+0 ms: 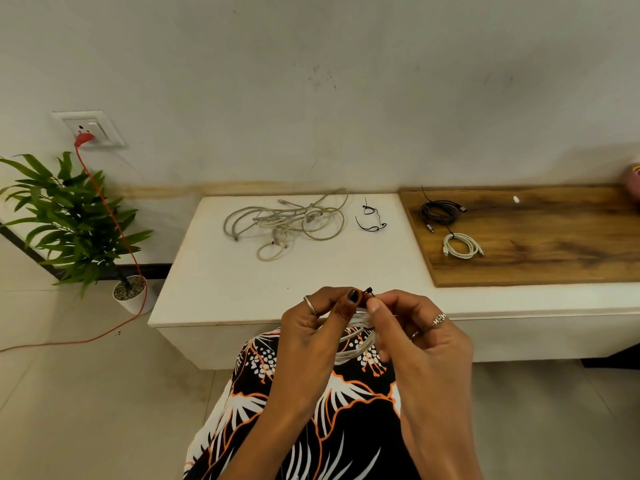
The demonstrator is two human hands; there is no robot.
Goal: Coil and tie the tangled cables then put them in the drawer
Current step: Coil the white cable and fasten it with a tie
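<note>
My left hand (pixel 313 327) and my right hand (pixel 420 336) meet over my lap, just in front of the white table's near edge. Between them hangs a coiled white cable (pixel 360 341), mostly hidden by the fingers. Both hands pinch a small black tie (pixel 369 291) at the top of that coil. A tangle of grey-white cables (pixel 287 221) lies at the back of the white table (pixel 214 285). Two loose black ties (pixel 371 220) lie to its right. On the wooden board (pixel 540 244) rest a tied black cable coil (pixel 440 212) and a tied white cable coil (pixel 460 245).
A potted plant (pixel 79 223) stands on the floor at left, with an orange cord (pixel 114 223) running from a wall socket (pixel 90 129) down across the floor. A small white object (pixel 516 199) lies on the board. A pink thing (pixel 632 180) sits at the far right edge.
</note>
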